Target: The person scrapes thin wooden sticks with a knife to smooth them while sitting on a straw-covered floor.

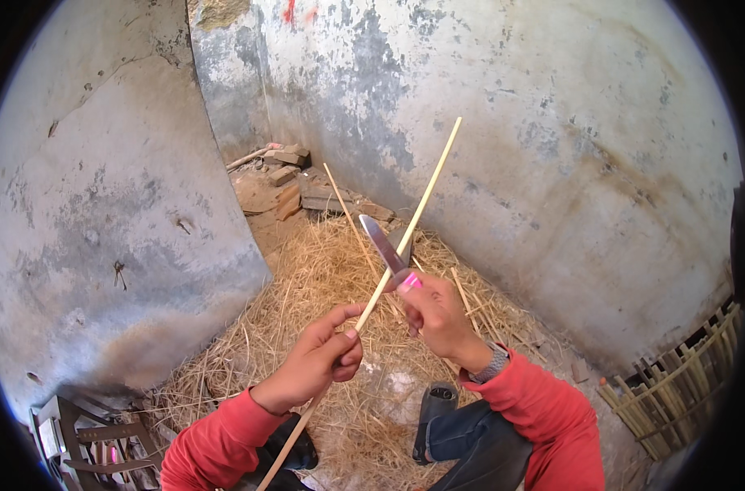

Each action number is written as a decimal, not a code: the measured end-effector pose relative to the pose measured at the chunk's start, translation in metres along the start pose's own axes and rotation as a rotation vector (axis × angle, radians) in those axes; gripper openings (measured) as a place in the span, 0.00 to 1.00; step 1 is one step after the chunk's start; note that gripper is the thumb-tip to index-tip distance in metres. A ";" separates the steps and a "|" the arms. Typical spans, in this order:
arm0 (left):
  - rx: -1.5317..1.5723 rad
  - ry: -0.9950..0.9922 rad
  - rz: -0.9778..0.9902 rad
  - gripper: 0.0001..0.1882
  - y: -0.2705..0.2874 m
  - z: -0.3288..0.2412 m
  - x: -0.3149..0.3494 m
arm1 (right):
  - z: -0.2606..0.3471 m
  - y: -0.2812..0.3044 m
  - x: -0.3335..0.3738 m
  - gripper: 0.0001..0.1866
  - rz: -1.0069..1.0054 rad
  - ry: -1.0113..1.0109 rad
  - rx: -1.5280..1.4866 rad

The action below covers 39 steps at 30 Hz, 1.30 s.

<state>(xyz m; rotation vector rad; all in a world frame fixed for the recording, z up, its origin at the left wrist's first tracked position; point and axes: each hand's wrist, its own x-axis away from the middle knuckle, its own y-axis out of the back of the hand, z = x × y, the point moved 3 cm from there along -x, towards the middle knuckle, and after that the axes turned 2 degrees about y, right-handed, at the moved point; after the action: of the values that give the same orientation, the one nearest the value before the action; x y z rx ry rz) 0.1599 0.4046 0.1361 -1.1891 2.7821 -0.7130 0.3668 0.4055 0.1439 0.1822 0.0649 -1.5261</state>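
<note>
A long pale wooden stick (434, 180), perhaps bamboo, slants from the lower edge up to the right in front of me. My left hand (327, 352) is closed around its middle, thumb on top. Just above, my right hand (438, 315) grips a knife (381, 244) whose blade crosses the stick, tip pointing up and left. Whether the edge bites into the wood I cannot tell. Something bright pink shows by the right thumb, and the knife's handle is mostly hidden in the fingers.
Straw and shavings (307, 262) cover the floor, with thin sticks (344, 204) lying or leaning there. Bricks (286, 159) are piled by the corner of the peeling walls (536, 164). A slatted wooden fence piece (684, 385) stands at right, a dark wooden chair-like frame (94, 442) at lower left.
</note>
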 end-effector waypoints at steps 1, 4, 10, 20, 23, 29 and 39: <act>-0.001 0.002 -0.004 0.23 0.000 -0.001 0.003 | 0.008 0.003 0.001 0.16 -0.054 0.119 0.111; 0.147 0.040 -0.005 0.24 0.002 -0.002 0.007 | 0.026 0.004 0.010 0.15 -0.102 0.342 0.372; 0.150 0.095 0.007 0.25 -0.001 -0.003 0.025 | 0.035 -0.025 0.038 0.17 0.040 0.425 0.709; -0.005 0.162 -0.083 0.25 -0.013 -0.009 0.062 | 0.022 0.010 0.006 0.19 -0.275 0.565 1.186; -0.029 0.220 -0.058 0.25 -0.008 -0.002 0.083 | 0.011 0.086 -0.034 0.23 -0.490 0.353 1.143; -0.032 0.156 0.067 0.26 -0.017 -0.008 0.118 | -0.039 0.227 -0.034 0.31 -0.836 0.218 1.091; -0.138 0.103 -0.112 0.26 0.006 0.002 0.084 | 0.068 0.119 -0.013 0.29 -0.622 0.348 0.437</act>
<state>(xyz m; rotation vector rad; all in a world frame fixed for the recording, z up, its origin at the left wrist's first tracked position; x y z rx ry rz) 0.0969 0.3489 0.1444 -1.3800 2.9103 -0.6144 0.4799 0.4112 0.2220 0.8383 0.0671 -2.0995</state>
